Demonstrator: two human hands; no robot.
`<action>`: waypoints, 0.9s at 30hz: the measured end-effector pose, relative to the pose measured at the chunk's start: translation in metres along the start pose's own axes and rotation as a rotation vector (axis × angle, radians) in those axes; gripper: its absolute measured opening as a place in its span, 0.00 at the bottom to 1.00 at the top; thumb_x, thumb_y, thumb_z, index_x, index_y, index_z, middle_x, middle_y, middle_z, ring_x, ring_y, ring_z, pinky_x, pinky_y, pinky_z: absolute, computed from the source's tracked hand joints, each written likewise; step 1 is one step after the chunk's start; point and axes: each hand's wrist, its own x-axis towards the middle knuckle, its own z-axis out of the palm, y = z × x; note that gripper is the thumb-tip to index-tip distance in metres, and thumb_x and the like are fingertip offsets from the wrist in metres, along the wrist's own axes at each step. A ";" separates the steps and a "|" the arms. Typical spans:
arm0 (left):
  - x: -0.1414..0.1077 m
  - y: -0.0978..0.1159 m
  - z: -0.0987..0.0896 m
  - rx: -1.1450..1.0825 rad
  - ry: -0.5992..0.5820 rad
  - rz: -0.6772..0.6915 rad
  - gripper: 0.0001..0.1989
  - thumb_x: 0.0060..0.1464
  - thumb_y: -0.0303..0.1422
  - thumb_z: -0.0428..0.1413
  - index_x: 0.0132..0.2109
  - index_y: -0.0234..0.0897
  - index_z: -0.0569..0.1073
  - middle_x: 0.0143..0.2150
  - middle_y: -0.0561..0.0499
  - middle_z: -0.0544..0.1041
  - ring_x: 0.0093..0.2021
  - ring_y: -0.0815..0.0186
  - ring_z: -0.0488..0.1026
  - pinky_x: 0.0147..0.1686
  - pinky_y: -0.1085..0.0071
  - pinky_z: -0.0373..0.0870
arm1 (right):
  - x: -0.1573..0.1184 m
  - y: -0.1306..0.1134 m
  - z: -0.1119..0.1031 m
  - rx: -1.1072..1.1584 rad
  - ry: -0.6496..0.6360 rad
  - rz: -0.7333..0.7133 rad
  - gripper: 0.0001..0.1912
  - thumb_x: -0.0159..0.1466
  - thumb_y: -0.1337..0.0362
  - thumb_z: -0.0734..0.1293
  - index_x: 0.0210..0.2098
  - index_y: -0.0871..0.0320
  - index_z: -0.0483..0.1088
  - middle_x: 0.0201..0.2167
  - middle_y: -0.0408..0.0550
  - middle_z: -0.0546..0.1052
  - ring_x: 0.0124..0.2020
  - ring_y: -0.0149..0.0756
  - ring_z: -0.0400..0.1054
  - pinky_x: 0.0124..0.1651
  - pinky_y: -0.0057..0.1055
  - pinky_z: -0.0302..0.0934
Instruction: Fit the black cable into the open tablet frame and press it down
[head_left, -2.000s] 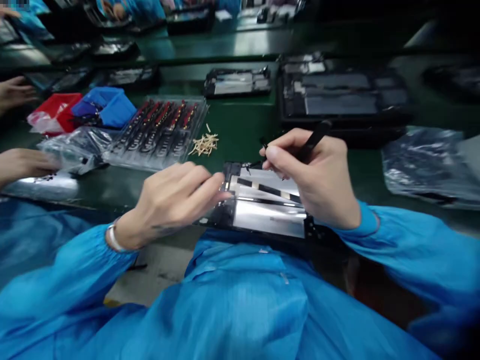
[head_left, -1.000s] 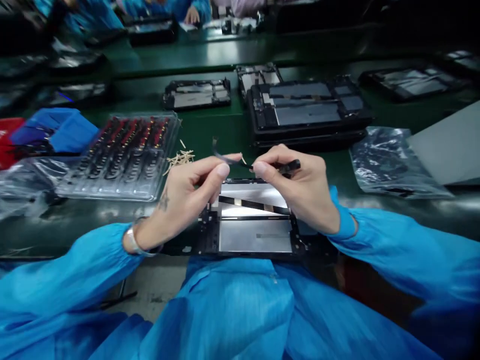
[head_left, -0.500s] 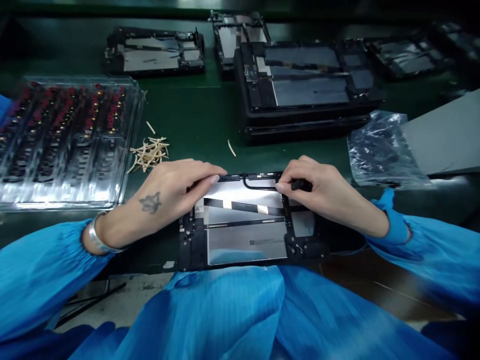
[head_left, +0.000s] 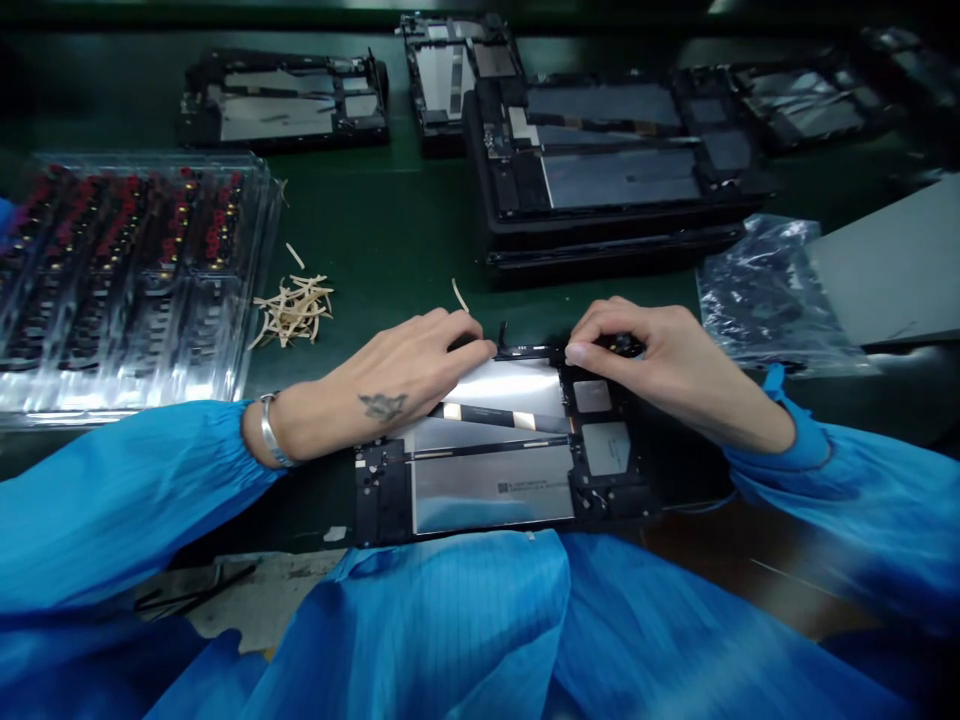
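Fingers of the left hand are pressed flat on the frame's far edge. A small black part is pinched by the right hand at that edge.

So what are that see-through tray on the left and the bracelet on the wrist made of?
The tray looks like thin clear moulded plastic: glossy, with parts visible through it. The bracelet on the left hand seems polished metal, silvery with a bright glint, though coated plastic can't be excluded.

You are reaching both blue-sleeved arms forward, your left hand lying palm-down with fingers extended, your right hand curling its fingertips downward.
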 end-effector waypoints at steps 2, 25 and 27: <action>0.004 0.001 -0.004 0.001 -0.042 -0.003 0.16 0.68 0.25 0.43 0.57 0.36 0.67 0.54 0.41 0.70 0.48 0.59 0.70 0.40 0.67 0.69 | 0.000 0.001 0.001 0.000 -0.002 -0.007 0.10 0.66 0.59 0.69 0.30 0.55 0.74 0.32 0.46 0.77 0.37 0.40 0.69 0.40 0.38 0.60; -0.014 -0.003 0.000 -0.176 0.089 0.005 0.13 0.68 0.25 0.45 0.57 0.36 0.65 0.60 0.44 0.72 0.59 0.63 0.70 0.55 0.69 0.70 | 0.004 0.003 0.001 -0.213 -0.145 -0.048 0.08 0.63 0.62 0.65 0.29 0.55 0.73 0.30 0.47 0.76 0.37 0.40 0.66 0.38 0.37 0.57; -0.015 -0.003 0.001 -0.127 0.069 0.020 0.13 0.68 0.24 0.45 0.57 0.36 0.65 0.62 0.44 0.70 0.62 0.62 0.68 0.55 0.69 0.70 | 0.005 0.002 0.001 -0.237 -0.156 -0.030 0.08 0.63 0.62 0.65 0.29 0.55 0.73 0.30 0.47 0.76 0.37 0.41 0.66 0.38 0.37 0.56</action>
